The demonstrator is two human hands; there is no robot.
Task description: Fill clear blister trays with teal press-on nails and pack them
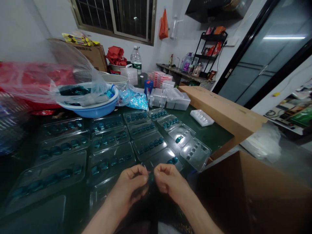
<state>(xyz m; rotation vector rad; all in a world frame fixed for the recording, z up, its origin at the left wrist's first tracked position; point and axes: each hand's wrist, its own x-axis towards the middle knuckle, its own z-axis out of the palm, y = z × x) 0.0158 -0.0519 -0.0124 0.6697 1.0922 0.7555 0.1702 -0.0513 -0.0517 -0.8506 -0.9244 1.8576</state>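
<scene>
- I watched from my end as the left hand point(136, 181) worked low over the near side of the dark surface point(220, 138), thumb and forefinger drawn together, clamped on a small teal piece point(151, 178).
- The right hand point(168, 178) faced it, its fingertips also closed on that piece from the other side, so the two hands nearly met.
- I found the piece itself between the two sets of fingertips, just above the surface; it was dark and blurred, and I could not make out its full shape.
- I judged it light, and probably smooth and slippery; whether it was stiff or soft I could not tell.
- To my mind the surest hold was a gentle pinch at opposite edges, with little squeeze in case it marked or shot away.
- Ahead of the hands, clear trays point(156, 160) lay in rows, many with teal blocks point(178, 139) in them; they looked thin and bendy, so I would have taken them by the rim.
- Beyond the trays I saw a blue basin point(95, 112) on the left and a white tray point(201, 118) on the right.
- An open cardboard box point(220, 187) stood beside the right arm.
</scene>
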